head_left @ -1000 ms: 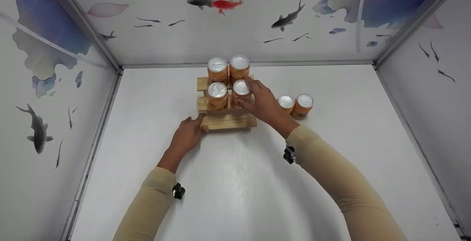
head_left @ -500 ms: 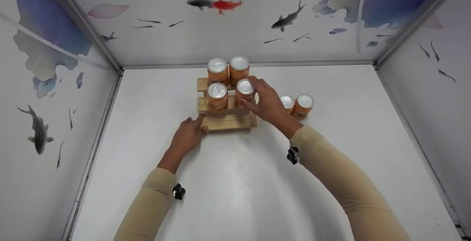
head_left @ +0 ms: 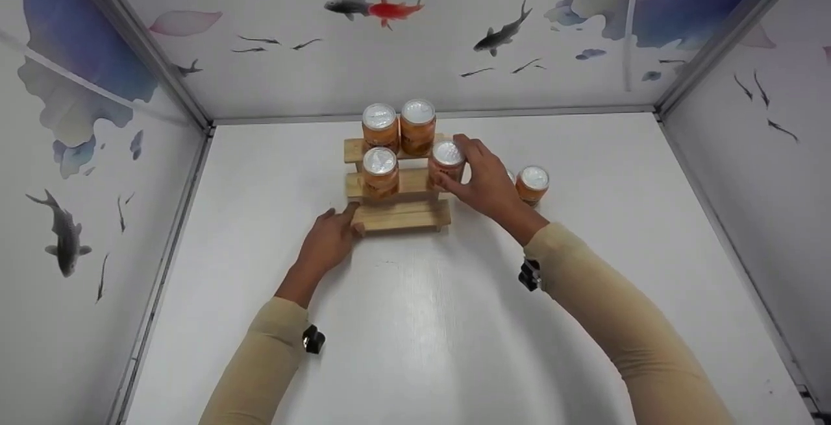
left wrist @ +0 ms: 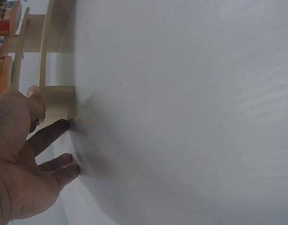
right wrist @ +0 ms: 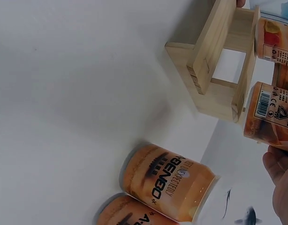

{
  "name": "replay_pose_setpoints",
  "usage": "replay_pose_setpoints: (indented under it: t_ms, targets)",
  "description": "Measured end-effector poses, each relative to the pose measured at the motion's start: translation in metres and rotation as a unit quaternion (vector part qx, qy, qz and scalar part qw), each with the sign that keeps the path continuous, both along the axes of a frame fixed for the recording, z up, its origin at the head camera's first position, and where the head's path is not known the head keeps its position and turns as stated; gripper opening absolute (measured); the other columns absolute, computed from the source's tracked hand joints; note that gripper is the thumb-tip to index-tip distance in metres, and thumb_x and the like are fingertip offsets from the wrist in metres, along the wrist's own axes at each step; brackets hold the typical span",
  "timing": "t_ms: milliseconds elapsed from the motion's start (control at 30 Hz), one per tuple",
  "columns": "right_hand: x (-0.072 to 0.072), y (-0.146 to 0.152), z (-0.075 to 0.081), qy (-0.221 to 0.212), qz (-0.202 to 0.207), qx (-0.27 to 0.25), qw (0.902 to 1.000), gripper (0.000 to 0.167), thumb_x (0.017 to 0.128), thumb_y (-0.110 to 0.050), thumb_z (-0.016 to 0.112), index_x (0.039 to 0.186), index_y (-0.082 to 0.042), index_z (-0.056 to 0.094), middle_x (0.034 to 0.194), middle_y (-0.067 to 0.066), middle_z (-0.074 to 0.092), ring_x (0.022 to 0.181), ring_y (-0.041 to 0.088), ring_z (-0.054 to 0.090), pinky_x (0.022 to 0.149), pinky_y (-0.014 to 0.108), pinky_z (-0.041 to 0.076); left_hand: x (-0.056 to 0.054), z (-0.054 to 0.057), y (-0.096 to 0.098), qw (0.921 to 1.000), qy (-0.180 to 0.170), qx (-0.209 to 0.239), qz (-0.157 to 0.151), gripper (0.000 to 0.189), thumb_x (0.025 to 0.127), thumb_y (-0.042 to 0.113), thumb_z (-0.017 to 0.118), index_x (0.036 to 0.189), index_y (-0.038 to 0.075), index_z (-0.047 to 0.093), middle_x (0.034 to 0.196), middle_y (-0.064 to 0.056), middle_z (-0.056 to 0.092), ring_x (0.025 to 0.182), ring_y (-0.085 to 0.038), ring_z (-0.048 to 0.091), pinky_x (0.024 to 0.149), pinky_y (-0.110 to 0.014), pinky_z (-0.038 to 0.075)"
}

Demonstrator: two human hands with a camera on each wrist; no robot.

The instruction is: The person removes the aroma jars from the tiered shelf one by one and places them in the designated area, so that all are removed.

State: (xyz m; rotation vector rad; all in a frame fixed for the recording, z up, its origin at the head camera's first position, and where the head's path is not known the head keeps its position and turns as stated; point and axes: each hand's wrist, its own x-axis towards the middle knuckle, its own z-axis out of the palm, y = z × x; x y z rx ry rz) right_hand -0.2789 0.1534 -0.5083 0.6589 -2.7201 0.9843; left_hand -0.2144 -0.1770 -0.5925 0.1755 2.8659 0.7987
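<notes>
My right hand (head_left: 487, 185) grips an orange can (head_left: 446, 164) with a silvery lid, thumb and fingers at its side. The can is upright at the right end of the middle tier of a wooden step rack (head_left: 402, 217), overhanging that end in the right wrist view. My left hand (head_left: 328, 240) holds the rack's lower left corner; its thumb is at the board (left wrist: 43, 56), and other fingertips reach the tabletop. Another can (head_left: 380, 175) stands on the middle tier's left. Two more, a left can (head_left: 380, 128) and a right can (head_left: 417, 130), occupy the top tier.
Right of the rack, two similar cans stand side by side on the white table (head_left: 415, 334): a nearer can (right wrist: 167, 183) and another can (right wrist: 130, 213). In the head view my right hand mostly covers one. White walls (head_left: 402, 68) with painted fish enclose the table.
My right hand has moved the can rightward along the middle tier to its end, widening the gap from the left can. My left hand stays at the rack's corner.
</notes>
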Motion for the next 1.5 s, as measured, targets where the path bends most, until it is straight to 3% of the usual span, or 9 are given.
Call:
replay_pose_setpoints:
  t_ms: [600,1100,1333,1500]
  targets:
    - [0.011,0.030,-0.011,0.016,-0.018,-0.006,0.9997,0.077,0.098,-0.028,0.087,0.159,0.000,0.050,0.140,0.026,0.067,0.118,0.041,0.074,0.096,0.053,0.065,0.000,0.001,0.000,0.9999,-0.013,0.007,0.004,0.067,0.115,0.051,0.053,0.170,0.013,0.046,0.158,-0.022,0.062,0.158,-0.053,0.045,0.127,-0.067,0.041]
    - [0.029,0.052,-0.019,-0.001,-0.010,-0.005,0.9999,0.077,0.097,-0.027,0.089,0.157,0.002,0.052,0.140,0.025,0.067,0.126,0.041,0.072,0.102,0.056,0.064,-0.002,0.000,-0.001,0.9999,-0.013,0.000,-0.001,0.065,0.116,0.049,0.050,0.170,0.013,0.044,0.160,-0.021,0.061,0.159,-0.053,0.044,0.128,-0.067,0.041]
    - [0.036,0.061,-0.025,0.011,-0.012,0.012,0.9998,0.078,0.095,-0.031,0.091,0.155,0.002,0.053,0.139,0.025,0.068,0.128,0.041,0.072,0.106,0.059,0.060,-0.003,-0.001,-0.001,0.9997,-0.023,-0.001,0.005,0.063,0.116,0.046,0.052,0.170,0.015,0.045,0.160,-0.018,0.062,0.160,-0.051,0.043,0.128,-0.067,0.041]
    - [0.041,0.066,-0.026,0.010,-0.010,0.011,0.9998,0.076,0.094,-0.028,0.091,0.153,0.002,0.055,0.138,0.025,0.069,0.121,0.039,0.073,0.097,0.056,0.064,-0.002,0.000,0.000,0.9996,-0.026,-0.002,0.008,0.061,0.117,0.044,0.051,0.171,0.015,0.044,0.160,-0.018,0.062,0.160,-0.051,0.043,0.127,-0.068,0.041]
